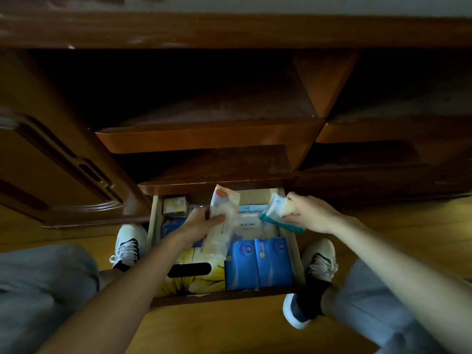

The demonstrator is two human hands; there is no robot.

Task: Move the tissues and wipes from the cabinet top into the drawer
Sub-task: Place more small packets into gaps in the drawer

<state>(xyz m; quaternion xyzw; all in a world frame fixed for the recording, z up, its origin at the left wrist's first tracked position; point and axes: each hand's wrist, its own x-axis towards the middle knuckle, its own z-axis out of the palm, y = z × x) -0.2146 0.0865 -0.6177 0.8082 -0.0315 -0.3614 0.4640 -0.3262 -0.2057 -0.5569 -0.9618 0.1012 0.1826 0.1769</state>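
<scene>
The bottom drawer [296, 254] of the dark wooden cabinet stands pulled out between my feet. My left hand [199, 226] grips a long white and orange wipes pack [224, 213], held tilted over the drawer's middle. My right hand [309, 213] holds a smaller tissue pack with a teal edge [278, 213] above the drawer's right back corner. Inside lie a yellow flowered tissue box [201, 279], two blue packs [258, 264], a white pack [249, 223] and a small box [175, 206] at the back left.
Open shelves [217, 139] of the cabinet rise above the drawer, and a cabinet door [63, 162] stands to the left. My shoes [129, 246] sit on the wooden floor on both sides of the drawer, with my knees at the frame's lower corners.
</scene>
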